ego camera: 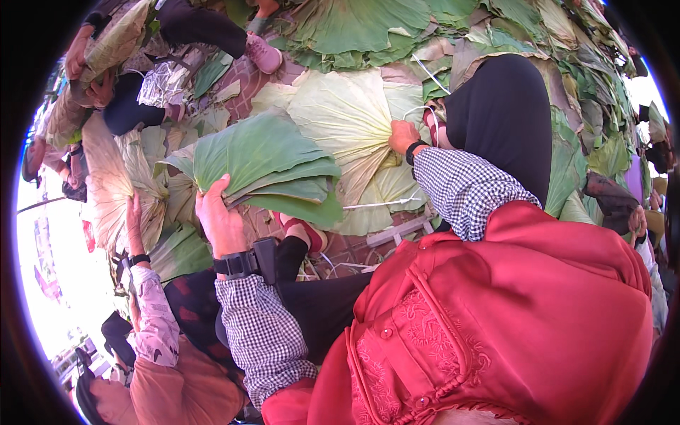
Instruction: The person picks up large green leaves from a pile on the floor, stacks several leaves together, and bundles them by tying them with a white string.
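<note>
My left hand (219,220) grips a folded sheaf of green lotus leaves (260,154) at its narrow end, thumb on top. The leaves fan out to the right above the ground. At the centre of a broad, pale lotus leaf (340,114), where the veins meet, my right hand (405,137) is closed on the leaf, its fingertips partly hidden. More leaves lie beneath that one. Beside my right wrist loops a white plastic strap (419,109). Another strap end (380,204) crosses the lower leaves.
Large leaf piles (600,106) rise at the right and a green stack (361,26) lies ahead. A co-worker's hand (134,212) holds a dried leaf close on my left. Another person's pink shoe (264,53) stands ahead. A small wooden frame (398,232) sits on the paving below me.
</note>
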The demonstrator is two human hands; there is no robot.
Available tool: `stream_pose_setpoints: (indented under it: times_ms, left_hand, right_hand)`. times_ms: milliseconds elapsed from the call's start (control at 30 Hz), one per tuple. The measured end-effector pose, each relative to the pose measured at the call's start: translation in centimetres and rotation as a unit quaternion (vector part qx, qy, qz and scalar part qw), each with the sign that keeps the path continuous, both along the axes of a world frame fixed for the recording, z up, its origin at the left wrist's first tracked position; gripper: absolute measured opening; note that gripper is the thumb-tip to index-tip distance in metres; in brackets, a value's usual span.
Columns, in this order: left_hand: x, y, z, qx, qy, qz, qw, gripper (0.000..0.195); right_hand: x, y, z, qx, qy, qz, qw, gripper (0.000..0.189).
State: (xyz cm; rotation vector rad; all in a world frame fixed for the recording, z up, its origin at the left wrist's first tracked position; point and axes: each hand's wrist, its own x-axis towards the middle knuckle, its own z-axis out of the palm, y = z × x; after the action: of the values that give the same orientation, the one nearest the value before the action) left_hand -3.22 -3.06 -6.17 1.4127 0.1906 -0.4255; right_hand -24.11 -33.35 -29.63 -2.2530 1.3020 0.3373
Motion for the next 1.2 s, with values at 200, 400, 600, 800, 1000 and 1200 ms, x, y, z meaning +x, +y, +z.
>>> stream_pose_setpoints:
  times_ms: [200,400,600,800,1000,1200]
  left_hand:
    - [-0.4,-1.0,-0.6,0.002,-0.003,-0.046,0.999,0.039]
    - [-1.9,-2.5,-0.8,0.037,0.031,-0.072,0.996,0.037]
    - [-2.9,-3.2,-2.4,0.015,-0.025,-0.128,0.991,0.041]
    - [-5.1,-4.6,-1.4,0.035,-0.039,-0.201,0.978,0.035]
    - [-5.4,-4.5,-1.6,0.029,-0.057,-0.234,0.97,0.033]
    - [-5.6,-4.2,-0.9,0.011,-0.062,-0.277,0.959,0.037]
  right_hand:
    - [0.6,-1.2,-0.5,0.0,-0.16,-0.09,0.983,0.018]
    - [4.7,-0.4,6.3,0.058,-0.312,-0.073,0.945,0.019]
    - [8.8,5.8,18.7,0.038,-0.475,0.119,0.871,0.017]
    - [8.3,11.0,22.7,0.098,-0.514,0.18,0.833,0.018]
    - [7.8,12.3,23.0,0.147,-0.521,0.185,0.821,0.017]
    - [7.7,12.5,23.0,0.206,-0.519,0.197,0.806,0.018]
